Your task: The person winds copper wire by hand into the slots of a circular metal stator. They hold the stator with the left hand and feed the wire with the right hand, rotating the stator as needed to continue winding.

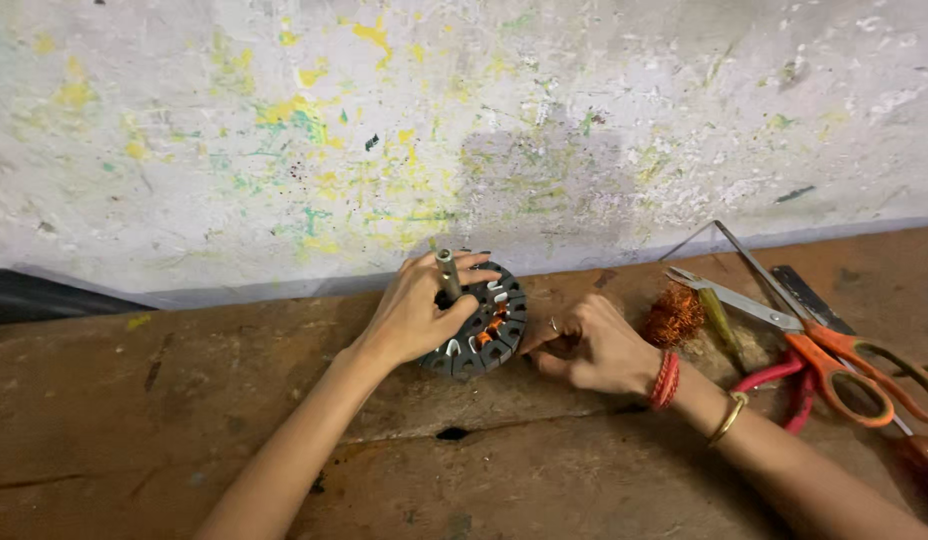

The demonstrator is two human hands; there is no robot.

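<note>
Sitting in left hand [416, 312] grip, slotted motor stator [481, 326], right hand [589, 347] touching its edge

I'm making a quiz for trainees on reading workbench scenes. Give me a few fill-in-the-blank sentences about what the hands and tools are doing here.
1. The left hand grips the round slotted stator core by its metal ____.
2. The scissors lying at the right have ____ handles.
3. Beside the right hand lies a tangled clump of ____ wire.
4. The wooden bench meets a wall spattered mostly with ____ paint.

Missing words: shaft; orange; copper; yellow
</note>
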